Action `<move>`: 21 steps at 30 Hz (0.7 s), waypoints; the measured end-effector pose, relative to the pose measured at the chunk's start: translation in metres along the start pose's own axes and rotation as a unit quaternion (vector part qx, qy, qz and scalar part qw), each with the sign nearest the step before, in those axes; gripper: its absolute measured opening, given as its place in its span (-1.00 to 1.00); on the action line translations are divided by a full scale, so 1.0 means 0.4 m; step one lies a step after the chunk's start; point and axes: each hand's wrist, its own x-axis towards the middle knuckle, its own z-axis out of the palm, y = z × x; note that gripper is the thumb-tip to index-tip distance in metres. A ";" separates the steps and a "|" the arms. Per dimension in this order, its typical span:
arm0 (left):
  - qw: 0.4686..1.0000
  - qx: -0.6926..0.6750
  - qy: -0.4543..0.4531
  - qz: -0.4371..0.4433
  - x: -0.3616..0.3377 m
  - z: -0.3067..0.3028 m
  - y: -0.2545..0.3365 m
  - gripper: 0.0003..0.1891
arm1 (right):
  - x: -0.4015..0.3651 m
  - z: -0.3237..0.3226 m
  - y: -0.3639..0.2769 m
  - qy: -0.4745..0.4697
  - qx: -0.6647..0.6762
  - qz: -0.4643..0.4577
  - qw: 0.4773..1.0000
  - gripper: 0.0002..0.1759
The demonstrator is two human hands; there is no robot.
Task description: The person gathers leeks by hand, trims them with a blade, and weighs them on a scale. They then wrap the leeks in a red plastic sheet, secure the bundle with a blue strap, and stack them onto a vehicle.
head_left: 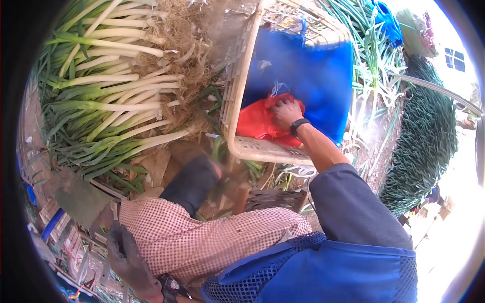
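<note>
My right hand (286, 115), bare with a black watch on the wrist, reaches into a cream plastic crate (240, 86). Its fingers are closed on a crumpled red plastic bag (252, 122), which lies over a blue plastic liner (326, 96). At the lower left, my left hand (129, 260) looks covered by a dirty dark glove. It rests beside my checkered apron (217, 237), with thumb and fingers somewhat apart and nothing visible between them. A dark band shows at that wrist.
Leeks (113, 91) lie in a large pile at the upper left, roots toward the crate. More green stalks (369, 55) lie beyond the crate. A dense green bundle (424, 136) is at the right. A flat greenish panel (83, 197) stands at the left.
</note>
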 end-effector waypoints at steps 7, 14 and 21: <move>0.999 0.023 -0.024 0.005 0.003 0.006 0.020 -0.65 | -0.046 0.052 0.017 0.028 -0.015 -0.037 0.999 -0.49; 0.999 0.032 -0.018 0.001 0.011 0.015 0.012 -0.64 | -0.058 -0.183 0.008 -0.034 0.130 -0.067 0.989 -0.59; 0.999 0.036 -0.036 0.016 0.009 0.008 0.004 -0.62 | 0.188 -0.349 0.077 0.441 0.122 -0.016 0.889 -0.51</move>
